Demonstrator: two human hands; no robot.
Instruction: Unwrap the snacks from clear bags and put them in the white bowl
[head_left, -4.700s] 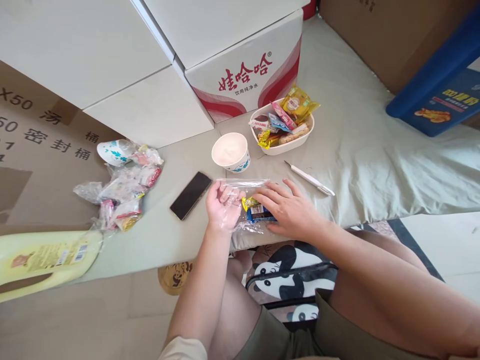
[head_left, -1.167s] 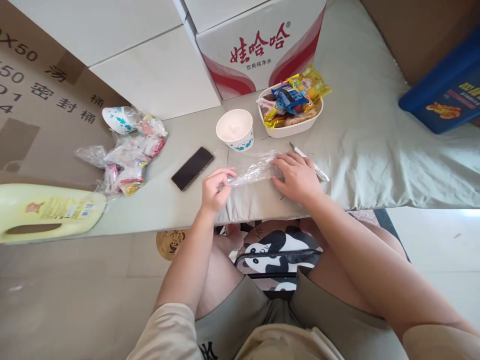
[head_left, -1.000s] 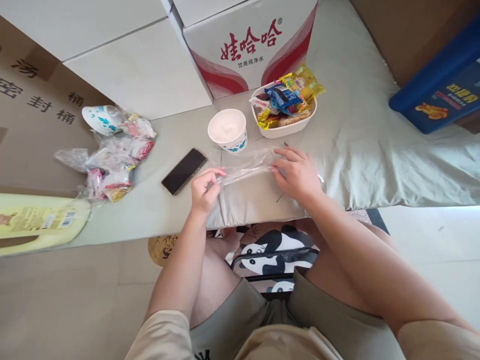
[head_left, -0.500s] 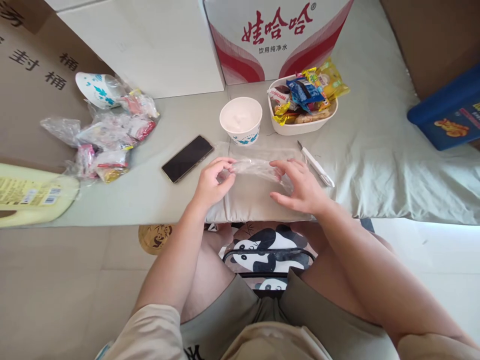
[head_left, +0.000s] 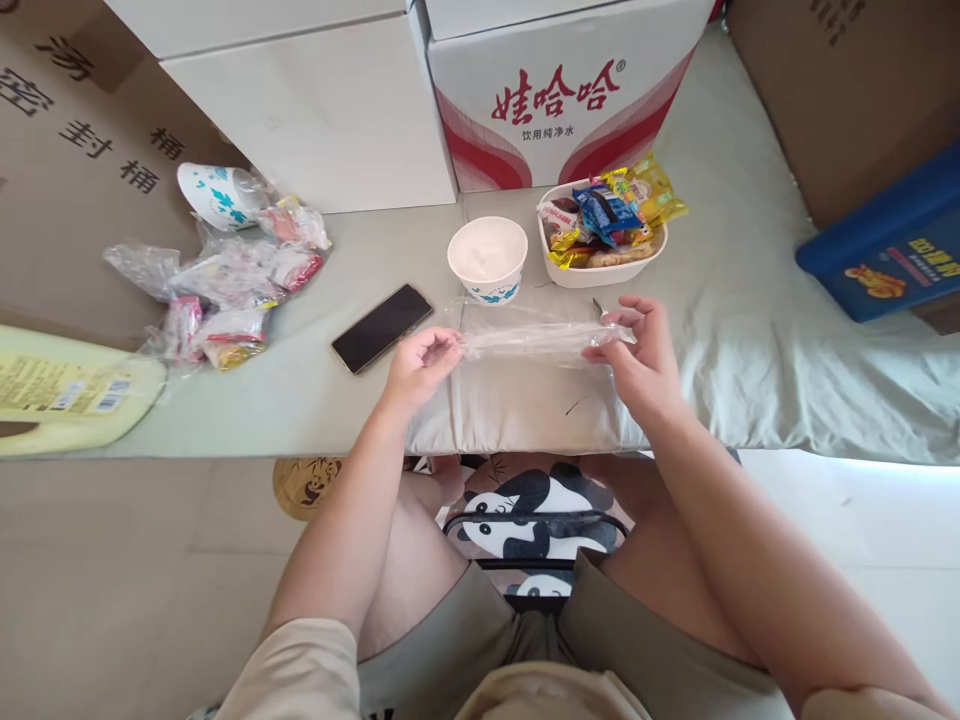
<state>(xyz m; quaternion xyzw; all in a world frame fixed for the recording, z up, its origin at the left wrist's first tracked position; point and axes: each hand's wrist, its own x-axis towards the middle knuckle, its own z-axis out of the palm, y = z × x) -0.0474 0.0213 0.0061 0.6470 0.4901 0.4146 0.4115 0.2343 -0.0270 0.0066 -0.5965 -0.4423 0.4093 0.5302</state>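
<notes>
A clear plastic bag [head_left: 529,342] stretches between my two hands, low over the cloth-covered surface. My left hand [head_left: 424,368] pinches its left end, fingers closed. At the other end my right hand [head_left: 643,360] grips the bunched plastic between thumb and fingers. Just beyond the bag stands a white paper bowl [head_left: 487,262] with a blue leaf print and something white inside. Left of it lies a black phone [head_left: 382,327]. Behind my right hand only the tip of a white craft knife [head_left: 598,306] shows; the rest is hidden.
A white tub [head_left: 604,272] of wrapped snacks stands behind my right hand. Several packaged items [head_left: 232,280] and a tipped paper bowl [head_left: 219,196] lie at the left. Boxes [head_left: 562,110] line the back; a blue container [head_left: 885,245] is at the right.
My right hand has moved right and closed on the plastic, drawing the bag out longer. It now covers most of the craft knife. The view has shifted slightly.
</notes>
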